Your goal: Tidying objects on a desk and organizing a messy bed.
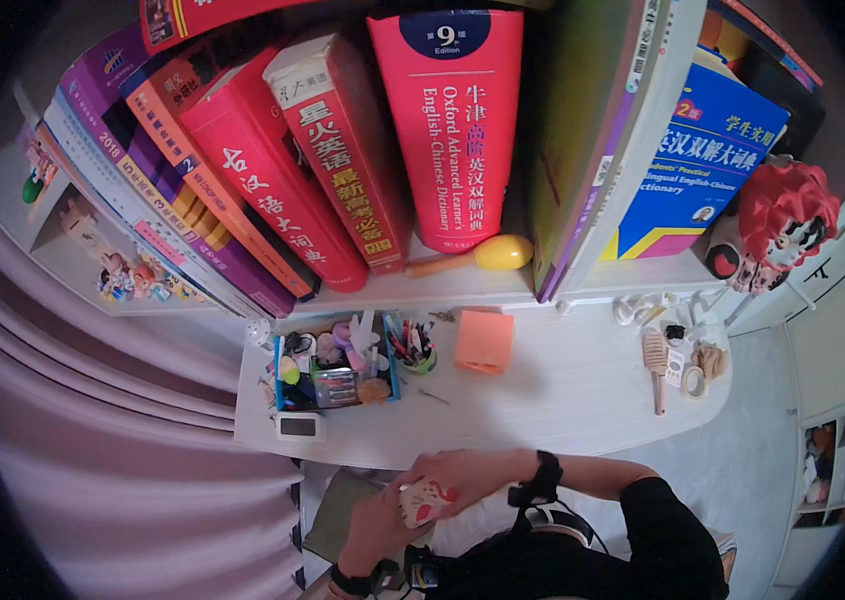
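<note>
Just off the desk's front edge, my left hand point(375, 525) and my right hand point(460, 474) come together around a small pale object with a red pattern point(423, 504). It looks like a small box or case, though fingers cover much of it and its exact kind cannot be told. The left hand holds its left side and lower edge. Fingers of the right hand lie over its top and right side. Black straps circle both wrists. Beyond the hands is the white desk point(542, 405).
On the desk stand a blue-rimmed organizer box point(397, 386) of small items, a pen cup point(422, 365), an orange paper box point(484, 339), a small white-framed device point(301, 427), a hairbrush point(656, 367) and a tape roll point(695, 382). Above, a shelf holds thick dictionaries point(452, 135). A pink curtain point(137, 465) hangs left.
</note>
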`<state>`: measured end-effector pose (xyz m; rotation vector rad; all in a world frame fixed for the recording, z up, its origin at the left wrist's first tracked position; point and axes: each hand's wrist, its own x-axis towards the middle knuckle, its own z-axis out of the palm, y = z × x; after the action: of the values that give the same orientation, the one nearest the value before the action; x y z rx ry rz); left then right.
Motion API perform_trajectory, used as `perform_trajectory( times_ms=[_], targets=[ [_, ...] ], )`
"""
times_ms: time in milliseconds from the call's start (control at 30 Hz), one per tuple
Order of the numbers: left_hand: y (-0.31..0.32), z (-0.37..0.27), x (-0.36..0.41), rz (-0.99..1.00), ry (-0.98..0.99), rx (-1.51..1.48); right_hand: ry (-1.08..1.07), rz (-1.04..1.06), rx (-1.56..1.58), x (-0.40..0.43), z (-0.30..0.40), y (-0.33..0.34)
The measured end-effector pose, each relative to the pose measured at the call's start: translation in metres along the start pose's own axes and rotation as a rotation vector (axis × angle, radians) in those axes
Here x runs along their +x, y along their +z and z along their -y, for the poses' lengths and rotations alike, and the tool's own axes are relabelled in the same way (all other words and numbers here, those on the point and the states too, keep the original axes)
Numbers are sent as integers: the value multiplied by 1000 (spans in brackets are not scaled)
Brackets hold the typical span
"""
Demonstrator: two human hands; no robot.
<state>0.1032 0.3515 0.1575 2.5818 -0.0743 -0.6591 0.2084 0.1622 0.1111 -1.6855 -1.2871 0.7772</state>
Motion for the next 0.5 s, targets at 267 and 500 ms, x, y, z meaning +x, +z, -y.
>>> perform_trajectory(
  times_ms=[267, 500],
  targets=[
    [29, 35, -41, -362, -269, -122, 561, -652, -535, -32, -173, -108],
    [52, 36, -67, -455, -444, -118, 743, -348, -429, -28, -216, -126]
  ],
)
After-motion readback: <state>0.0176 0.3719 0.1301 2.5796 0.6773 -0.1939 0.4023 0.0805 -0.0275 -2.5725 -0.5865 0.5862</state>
